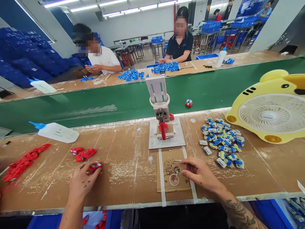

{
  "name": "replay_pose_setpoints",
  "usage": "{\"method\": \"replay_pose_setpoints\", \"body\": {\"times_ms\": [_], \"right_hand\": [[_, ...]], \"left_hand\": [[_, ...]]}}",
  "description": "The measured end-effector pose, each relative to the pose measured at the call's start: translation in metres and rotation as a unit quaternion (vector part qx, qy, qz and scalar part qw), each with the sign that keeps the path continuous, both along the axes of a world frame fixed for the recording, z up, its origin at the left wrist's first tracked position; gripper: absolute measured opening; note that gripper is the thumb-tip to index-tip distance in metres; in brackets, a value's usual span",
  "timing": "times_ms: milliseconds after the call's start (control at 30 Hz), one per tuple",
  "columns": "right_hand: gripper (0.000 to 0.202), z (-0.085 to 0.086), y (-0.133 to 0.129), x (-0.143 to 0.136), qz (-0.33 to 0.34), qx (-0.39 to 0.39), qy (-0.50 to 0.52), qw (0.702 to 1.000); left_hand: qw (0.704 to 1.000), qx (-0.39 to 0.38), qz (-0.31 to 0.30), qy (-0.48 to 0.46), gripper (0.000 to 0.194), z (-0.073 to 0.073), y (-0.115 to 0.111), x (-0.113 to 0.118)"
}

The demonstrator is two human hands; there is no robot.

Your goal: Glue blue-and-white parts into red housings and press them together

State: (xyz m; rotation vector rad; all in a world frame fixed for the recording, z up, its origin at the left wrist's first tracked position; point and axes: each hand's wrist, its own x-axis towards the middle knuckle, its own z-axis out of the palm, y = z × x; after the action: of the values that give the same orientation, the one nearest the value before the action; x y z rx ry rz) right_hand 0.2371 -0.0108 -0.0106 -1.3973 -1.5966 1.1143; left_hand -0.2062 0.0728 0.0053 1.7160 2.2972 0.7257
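My left hand rests on the table at the left, its fingers closed round a small red plastic part with a pale piece on it. Just beyond lie several similar red parts. My right hand is over the cardboard pad, a thin wooden stick extending left from its fingertips. Below that stick, a small clear round cup sits on the stained pad with another stick in it. Further back stands a clamp press with a red handle on a white base, a red part in it.
Blue-and-white blocks are heaped at right, before a yellow fan. A glue bottle lies at left, near a row of red parts. Beyond, a green belt carries one red-blue piece; two people sit across it.
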Motion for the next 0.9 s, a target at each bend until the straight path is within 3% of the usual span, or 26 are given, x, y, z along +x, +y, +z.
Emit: {"method": "replay_pose_setpoints", "body": {"times_ms": [33, 100, 167, 233, 333, 400, 467, 600, 667, 767, 900], "right_hand": [[0.023, -0.001, -0.001, -0.005, 0.015, 0.002, 0.0, 1.0], [0.017, -0.004, 0.0, -0.012, 0.04, 0.014, -0.008, 0.999], [0.017, -0.005, 0.002, -0.015, 0.055, 0.031, -0.019, 0.998], [0.023, -0.006, 0.003, -0.016, 0.065, 0.043, -0.032, 0.996], [0.025, -0.003, 0.003, -0.014, 0.074, 0.052, -0.045, 0.995], [0.027, -0.002, 0.002, -0.012, 0.074, 0.06, -0.045, 0.994], [0.028, -0.001, 0.001, -0.01, 0.072, 0.066, -0.043, 0.994], [0.028, 0.001, -0.002, -0.007, 0.065, 0.065, -0.041, 0.995], [0.028, 0.002, -0.002, -0.005, 0.055, 0.061, -0.036, 0.996], [0.029, 0.007, -0.003, -0.004, 0.041, 0.052, -0.028, 0.997], [0.032, 0.012, -0.004, -0.004, 0.02, 0.037, -0.023, 0.999]], "left_hand": [[0.996, 0.01, 0.016, -0.089, 0.032, -0.002, -0.003, 0.012], [0.958, 0.037, 0.035, -0.283, 0.044, -0.007, -0.013, 0.045], [0.897, 0.062, 0.029, -0.436, 0.052, -0.016, -0.028, 0.086], [0.826, 0.039, -0.007, -0.563, 0.058, -0.024, -0.045, 0.127], [0.741, -0.042, -0.076, -0.665, 0.052, -0.03, -0.063, 0.174], [0.709, -0.064, -0.119, -0.692, 0.051, -0.031, -0.068, 0.191], [0.71, -0.055, -0.161, -0.683, 0.055, -0.028, -0.069, 0.198], [0.778, -0.007, -0.208, -0.593, 0.046, -0.021, -0.067, 0.201], [0.787, -0.018, -0.213, -0.578, 0.042, -0.02, -0.065, 0.201], [0.761, -0.037, -0.188, -0.62, 0.047, -0.023, -0.063, 0.203], [0.701, -0.048, -0.135, -0.698, 0.048, -0.029, -0.061, 0.205]]}}
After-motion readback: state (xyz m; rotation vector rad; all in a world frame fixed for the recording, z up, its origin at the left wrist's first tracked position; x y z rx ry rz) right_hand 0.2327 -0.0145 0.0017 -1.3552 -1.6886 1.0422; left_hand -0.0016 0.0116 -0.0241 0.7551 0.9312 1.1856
